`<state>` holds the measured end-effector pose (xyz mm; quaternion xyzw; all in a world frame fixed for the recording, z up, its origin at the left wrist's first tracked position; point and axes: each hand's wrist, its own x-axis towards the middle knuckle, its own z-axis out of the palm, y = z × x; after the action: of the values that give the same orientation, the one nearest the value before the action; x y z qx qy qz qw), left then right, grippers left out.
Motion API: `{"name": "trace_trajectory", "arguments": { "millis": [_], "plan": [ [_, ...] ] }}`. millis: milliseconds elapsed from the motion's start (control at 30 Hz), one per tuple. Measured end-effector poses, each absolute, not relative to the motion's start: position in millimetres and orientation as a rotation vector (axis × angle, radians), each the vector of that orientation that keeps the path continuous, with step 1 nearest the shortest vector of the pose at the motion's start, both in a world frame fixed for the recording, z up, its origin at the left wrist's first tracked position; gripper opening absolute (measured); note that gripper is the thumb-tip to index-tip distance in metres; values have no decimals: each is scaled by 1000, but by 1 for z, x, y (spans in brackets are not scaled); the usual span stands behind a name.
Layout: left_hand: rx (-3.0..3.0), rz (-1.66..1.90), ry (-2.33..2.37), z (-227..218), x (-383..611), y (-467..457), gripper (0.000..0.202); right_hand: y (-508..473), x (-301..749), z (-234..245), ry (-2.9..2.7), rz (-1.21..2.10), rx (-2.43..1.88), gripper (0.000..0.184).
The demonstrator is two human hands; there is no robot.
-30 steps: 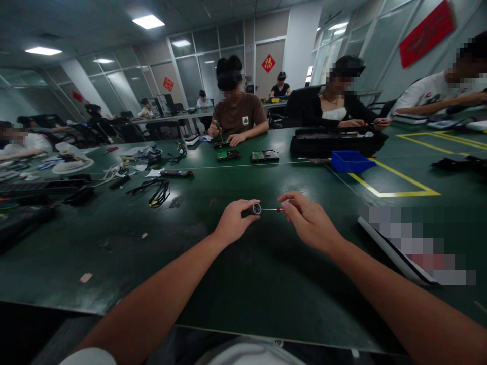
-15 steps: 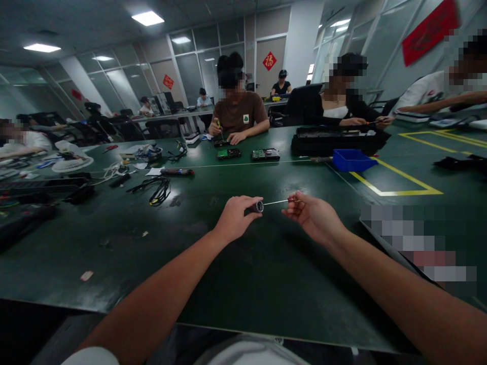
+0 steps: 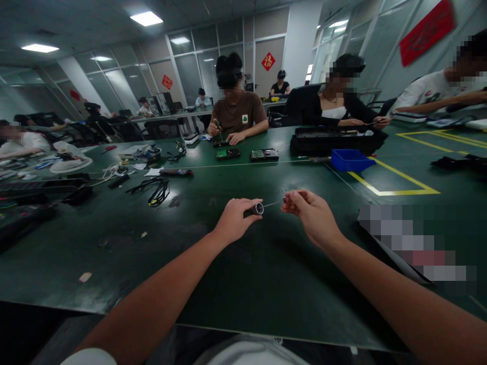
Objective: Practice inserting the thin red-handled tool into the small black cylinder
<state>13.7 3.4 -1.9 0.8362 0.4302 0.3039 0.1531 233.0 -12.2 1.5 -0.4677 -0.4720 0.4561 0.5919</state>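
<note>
My left hand [image 3: 236,219] is closed around a short dark cylinder [image 3: 259,208], whose round end with a pale rim faces right. From the other side my right hand [image 3: 306,210] pinches the reddish handle of a thin screwdriver [image 3: 272,204]. The metal shaft points left, and its tip meets the cylinder's open end; whether it goes inside I cannot tell. Both hands are above the green tabletop [image 3: 243,268]. My fingers cover most of the handle and the back of the cylinder.
Ahead are a blue bin [image 3: 350,160], a long black housing [image 3: 337,140] and circuit boards [image 3: 264,154]. Black cables [image 3: 154,190] and a dark tool [image 3: 177,172] lie to the left. A blurred-out flat item [image 3: 414,243] is at right. Several people sit working around the tables.
My right hand has shifted slightly left, and its fingers have turned and closed more on the screwdriver handle. The left hand stays in place with the cylinder.
</note>
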Motion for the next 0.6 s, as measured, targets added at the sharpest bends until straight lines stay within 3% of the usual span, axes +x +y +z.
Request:
{"name": "trace_trajectory", "arguments": {
  "millis": [133,233,333,533,600],
  "plan": [
    [2381,890,1238,-2,13,4,43,-21,233,15,-1364,848,-1263,36],
    [2367,886,1249,-2,12,4,43,-26,233,23,-1493,709,-1302,29],
    [2362,894,1248,-2,11,6,42,-28,231,23,-1531,723,-1205,22],
    [2377,868,1229,-5,12,6,43,-27,231,18,-1572,717,-1210,33],
    [2370,865,1225,-5,12,6,43,-25,231,16,-1510,724,-1208,27]
  ]
}}
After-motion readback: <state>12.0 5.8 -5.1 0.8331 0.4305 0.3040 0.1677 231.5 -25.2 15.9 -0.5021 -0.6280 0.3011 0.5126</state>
